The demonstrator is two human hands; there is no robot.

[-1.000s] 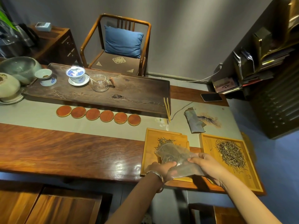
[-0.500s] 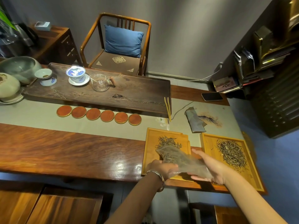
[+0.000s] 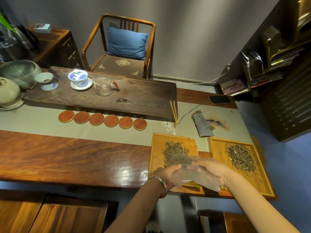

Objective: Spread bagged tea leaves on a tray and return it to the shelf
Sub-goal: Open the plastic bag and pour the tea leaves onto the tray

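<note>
Gripping bag [image 3: 188,167]: left hand [image 3: 165,174]; right hand [image 3: 210,170].

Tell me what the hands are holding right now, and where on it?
Both hold the clear plastic bag over the left tray: the left hand grips its near left edge, the right hand its right side.

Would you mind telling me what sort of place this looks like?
Probably a tea room or tea shop: a carved wooden tea tray holds a lidded porcelain cup and glass pitcher, and loose tea leaves lie on bamboo trays.
</note>
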